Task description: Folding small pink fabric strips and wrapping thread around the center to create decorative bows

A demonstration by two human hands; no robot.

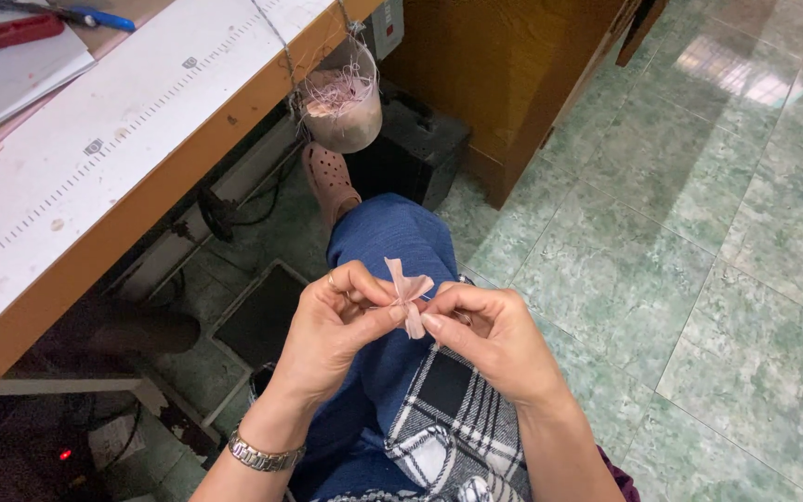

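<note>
A small pale pink strip of fabric, knotted or folded like a bow, is pinched between both my hands above my lap. My left hand grips it from the left with thumb and fingers; a ring shows on one finger and a metal watch on the wrist. My right hand holds the same piece from the right with its fingertips. Below the hands lie my blue trouser leg and a black-and-white checked cloth.
A white worktable with printed ruler marks and an orange edge stands at left. A small pot of pink scraps hangs from its edge. Red scissors and a blue pen lie on top. Green tiled floor spreads right; a wooden cabinet stands behind.
</note>
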